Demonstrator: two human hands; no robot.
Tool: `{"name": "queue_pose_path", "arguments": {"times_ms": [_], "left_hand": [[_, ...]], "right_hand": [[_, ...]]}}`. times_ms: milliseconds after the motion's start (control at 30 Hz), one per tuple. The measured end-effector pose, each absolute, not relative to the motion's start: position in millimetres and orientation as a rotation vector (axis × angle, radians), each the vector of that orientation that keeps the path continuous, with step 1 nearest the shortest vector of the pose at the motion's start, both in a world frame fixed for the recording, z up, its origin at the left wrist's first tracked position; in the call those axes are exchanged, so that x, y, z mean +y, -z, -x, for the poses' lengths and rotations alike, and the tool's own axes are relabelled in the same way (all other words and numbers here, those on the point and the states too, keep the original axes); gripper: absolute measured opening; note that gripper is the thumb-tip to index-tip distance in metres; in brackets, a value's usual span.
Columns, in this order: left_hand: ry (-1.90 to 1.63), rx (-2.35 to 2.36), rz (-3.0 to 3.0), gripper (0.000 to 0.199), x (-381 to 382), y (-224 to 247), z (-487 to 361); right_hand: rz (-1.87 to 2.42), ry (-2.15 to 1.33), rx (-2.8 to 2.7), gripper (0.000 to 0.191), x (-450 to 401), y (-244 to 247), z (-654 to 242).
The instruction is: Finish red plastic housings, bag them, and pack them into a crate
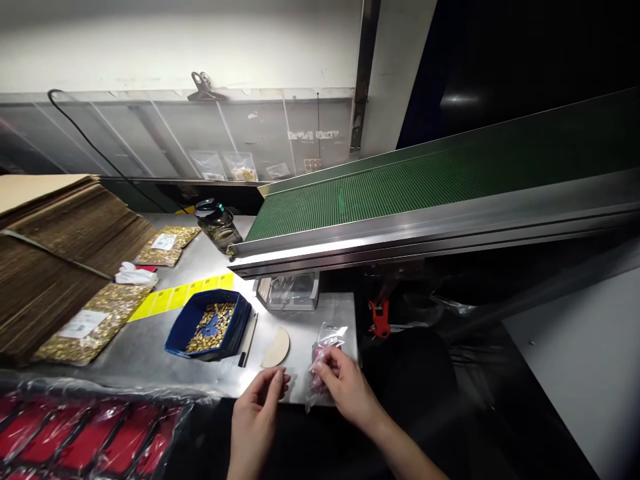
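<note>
My left hand (257,417) is raised at the table's front edge, thumb and fingers curled together; whatever they may pinch is too small to make out. My right hand (345,387) grips a clear plastic bag (331,335) with something pinkish red inside, at the right front corner of the metal table (300,333). Just beyond my left hand lies a beige half-round piece (277,348). A thin black and white stick (247,341) rests beside it. Further left stands a blue bin (180,333) with many small gold-coloured metal pieces (213,328).
A green conveyor (350,190) slopes up rightward behind the table. Stacked cardboard (65,247), bags of gold pieces (100,320), yellow labels (175,298), a jar (217,223) and a clear box (290,292) stand around. Red items under plastic (90,433) lie front left.
</note>
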State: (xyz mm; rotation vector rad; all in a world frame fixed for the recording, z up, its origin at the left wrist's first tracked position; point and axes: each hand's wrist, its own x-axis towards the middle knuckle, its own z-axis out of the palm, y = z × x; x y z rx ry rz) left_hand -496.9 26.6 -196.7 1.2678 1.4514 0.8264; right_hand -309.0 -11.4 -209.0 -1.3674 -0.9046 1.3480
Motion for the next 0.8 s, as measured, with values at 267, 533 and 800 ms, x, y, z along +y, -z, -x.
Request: {"name": "queue_pose_path", "arguments": {"times_ms": [267, 533, 800], "left_hand": [[-0.659, 1.120, -1.245, 0.031, 19, 199, 478], [-0.710, 1.182, -1.516, 0.024, 10, 202, 475], [-0.482, 1.075, -1.524, 0.022, 11, 198, 475]], "right_hand": [[1.122, -1.621, -0.932, 0.050, -20, 203, 303], [1.440, -1.528, -0.873, 0.050, -26, 215, 302], [1.770, -1.276, -1.191, 0.037, -29, 203, 296]]}}
